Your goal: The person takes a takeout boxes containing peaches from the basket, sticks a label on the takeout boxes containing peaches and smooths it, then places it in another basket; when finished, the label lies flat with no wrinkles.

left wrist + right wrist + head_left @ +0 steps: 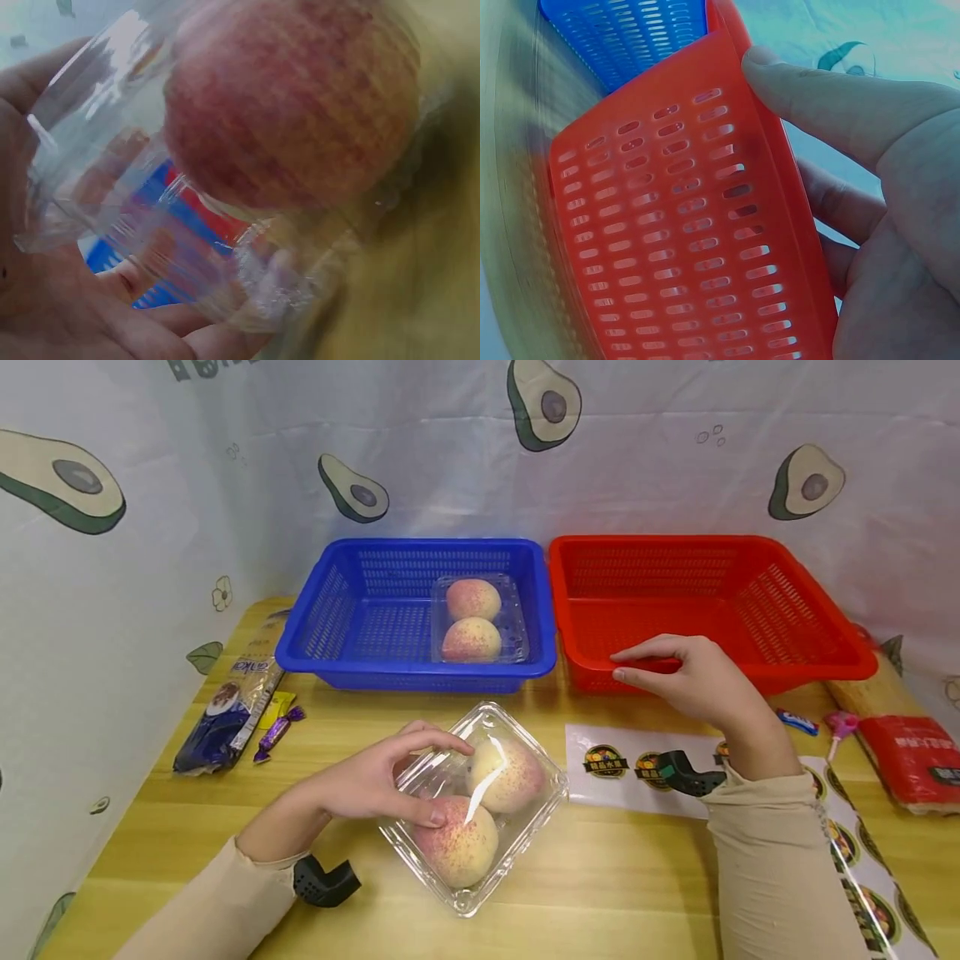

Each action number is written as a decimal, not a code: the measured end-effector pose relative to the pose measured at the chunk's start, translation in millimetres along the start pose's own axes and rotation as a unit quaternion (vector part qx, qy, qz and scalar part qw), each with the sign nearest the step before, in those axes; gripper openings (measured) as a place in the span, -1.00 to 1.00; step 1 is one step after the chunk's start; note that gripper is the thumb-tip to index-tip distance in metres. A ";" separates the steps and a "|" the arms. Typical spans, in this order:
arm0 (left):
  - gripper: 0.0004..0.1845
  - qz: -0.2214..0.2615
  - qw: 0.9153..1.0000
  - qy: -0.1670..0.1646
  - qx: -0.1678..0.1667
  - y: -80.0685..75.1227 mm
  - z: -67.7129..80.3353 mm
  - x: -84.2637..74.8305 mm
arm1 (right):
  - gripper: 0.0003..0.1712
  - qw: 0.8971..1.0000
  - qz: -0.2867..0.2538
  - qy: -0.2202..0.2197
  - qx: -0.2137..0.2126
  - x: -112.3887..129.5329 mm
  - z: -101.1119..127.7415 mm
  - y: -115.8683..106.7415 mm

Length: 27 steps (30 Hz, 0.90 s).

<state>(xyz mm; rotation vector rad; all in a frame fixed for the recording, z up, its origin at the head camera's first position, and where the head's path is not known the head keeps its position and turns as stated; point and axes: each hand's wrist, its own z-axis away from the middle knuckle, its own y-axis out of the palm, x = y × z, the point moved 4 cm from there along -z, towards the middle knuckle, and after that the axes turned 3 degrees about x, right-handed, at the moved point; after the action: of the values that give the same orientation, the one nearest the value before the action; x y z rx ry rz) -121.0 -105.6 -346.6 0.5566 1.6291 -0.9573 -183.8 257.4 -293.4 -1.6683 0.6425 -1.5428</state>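
My left hand (382, 772) grips a clear plastic box (536, 827) by its left corner, thumb on the near side and fingers along the far side. Two peaches (457, 843), yellow with a red blush, sit inside it. The left wrist view shows one peach (292, 105) close up through the plastic. At the near rim of the red basket (682, 247), my right hand (697, 681) has its thumb on the outer edge and its fingers behind the rim, pinching it. In the head view, the basket's floor shows behind this hand.
A blue basket (405, 675) holds another clear box with two peaches (471, 639). At left lie a dark blue snack bag (228, 714) and wrapped candies (277, 735). At right are a sticker sheet (600, 777), a lollipop (842, 724) and a red package (911, 760).
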 end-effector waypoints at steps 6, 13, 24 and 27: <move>-0.20 0.049 0.998 -0.043 0.002 -8.9 3.4 13.3 | -0.53 1.000 0.002 -0.003 -0.001 -0.3 0.9 -1.6; -0.25 0.013 0.995 -0.054 -0.079 -21.9 2.3 13.2 | -0.51 1.000 0.001 -0.002 0.000 0.4 -1.5 -2.1; 0.01 -0.210 0.971 -0.060 -0.095 -10.2 4.7 -6.4 | -0.50 1.000 0.008 -0.001 0.000 -3.0 -0.3 -0.8; 0.24 -0.232 0.968 -0.073 -0.059 -5.8 7.3 -4.3 | -0.49 1.000 0.007 -0.006 0.000 -1.0 -1.0 0.0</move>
<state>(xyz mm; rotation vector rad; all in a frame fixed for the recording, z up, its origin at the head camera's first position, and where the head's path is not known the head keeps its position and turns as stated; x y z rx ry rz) -120.1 -114.3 -341.2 0.0148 1.7012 -1.1991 -185.0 257.9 -294.1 -1.6678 0.6458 -1.5220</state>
